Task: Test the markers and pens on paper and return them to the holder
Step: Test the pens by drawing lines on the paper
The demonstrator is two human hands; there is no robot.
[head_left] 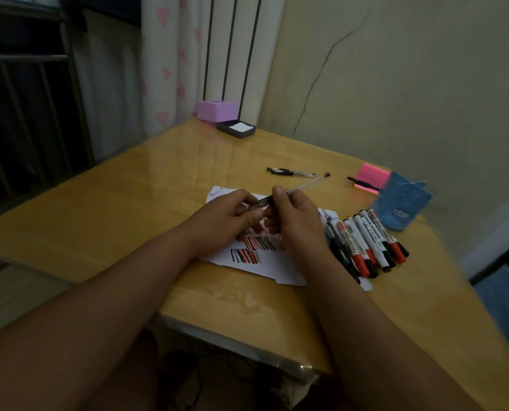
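Observation:
Both hands meet over a white paper point(265, 262) marked with red and black test strokes. My right hand point(294, 221) grips a clear-barrelled pen point(309, 183) that points up and to the right. My left hand point(232, 215) pinches a dark piece point(260, 202), seemingly the pen's cap, at the pen's lower end. Several red and black markers point(369, 241) lie side by side on the paper's right edge. The blue pen holder point(401, 200) stands just beyond them, at the table's right.
A black pen point(289, 172) lies on the wooden table point(128, 215) behind the paper. Another dark pen point(363, 183) rests on a pink sticky-note pad point(372, 175). A pink box point(216, 110) and a dark tray point(236, 129) sit at the far corner by the wall.

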